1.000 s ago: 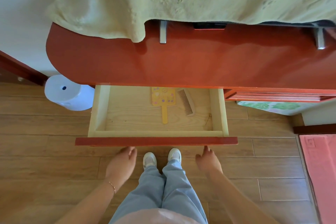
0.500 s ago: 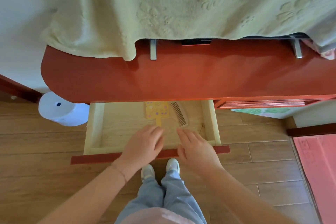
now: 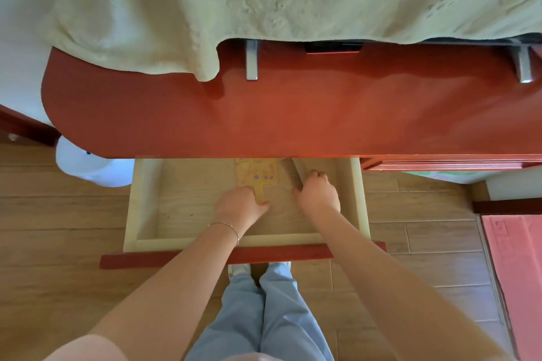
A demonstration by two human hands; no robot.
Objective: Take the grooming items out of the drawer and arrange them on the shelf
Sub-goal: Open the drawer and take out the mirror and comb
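- Pale wood drawer stands pulled out under the red shelf; both hands are inside it.
- Left hand has its fingers curled on the handle of the yellow mirror, at the drawer's middle.
- Right hand has its fingers curled round the near end of the brown comb, just right of the mirror.
- Both items lie towards the drawer's back, their far ends tucked under the shelf's front edge.
- Risk, as I judge it: lifting straight up could knock the mirror or comb against that overhang and loosen the grip; drawing them towards the drawer's front first would avoid it.
- The comb is thin and held by one end, so it may slip or tilt.
- A green towel drapes the shelf's back; items set too far back could catch on it.
- Nothing else shows in the drawer.
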